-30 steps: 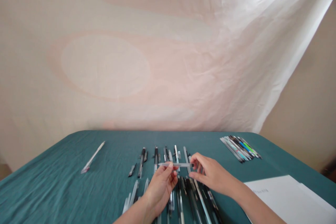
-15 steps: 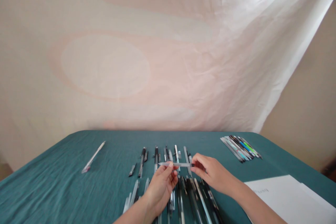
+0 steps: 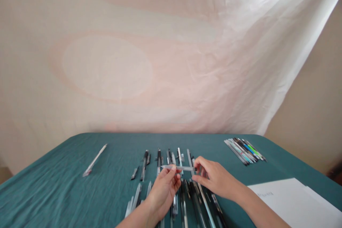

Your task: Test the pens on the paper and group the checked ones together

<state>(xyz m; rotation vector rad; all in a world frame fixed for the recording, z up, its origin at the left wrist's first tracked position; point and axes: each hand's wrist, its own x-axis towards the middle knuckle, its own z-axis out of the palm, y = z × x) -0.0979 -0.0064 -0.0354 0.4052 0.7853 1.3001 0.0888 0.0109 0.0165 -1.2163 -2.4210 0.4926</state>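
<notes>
A slim clear pen point(image 3: 185, 168) lies level above the table, its pointed end to the left and its dark end to the right. My left hand point(image 3: 167, 190) pinches it between thumb and fingers near the pointed end. By the dark end is my right hand point(image 3: 213, 176), fingers bent and thumb lowered apart from the pen; the fingertips reach the pen's end or nearly so. Beneath both hands lie several dark and clear pens point(image 3: 199, 201) in a near row. Behind them a far row of pens point(image 3: 145, 164) is partly hidden by the hands.
A teal cloth point(image 3: 58, 185) covers the table. One white pen point(image 3: 95, 159) lies apart at the left. A bundle of mixed pens point(image 3: 244, 150) rests at the back right, and white paper sheets point(image 3: 296, 203) with faint writing lie at the front right.
My right thumb has dropped away from the pen's dark end, widening the gap to the fingers. My left hand and the pen stay almost where they were.
</notes>
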